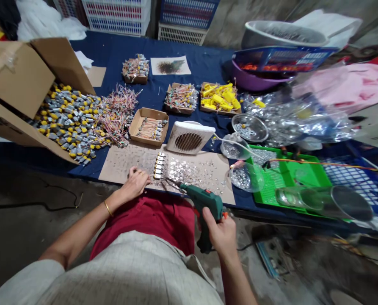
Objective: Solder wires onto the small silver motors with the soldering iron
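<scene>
your right hand [219,231] is wrapped around the handle of a green soldering gun [205,198], its tip pointing away leftward, near the row of small parts [158,165]. that row lies just right of your left hand [135,184], which rests at the near edge of the cardboard sheet [120,157], fingers bent; whether they pinch anything, i cannot tell. beyond both hands stands a white vented unit [189,142], with metal bits [184,170] scattered this side of it.

No readable text or labels.
</scene>
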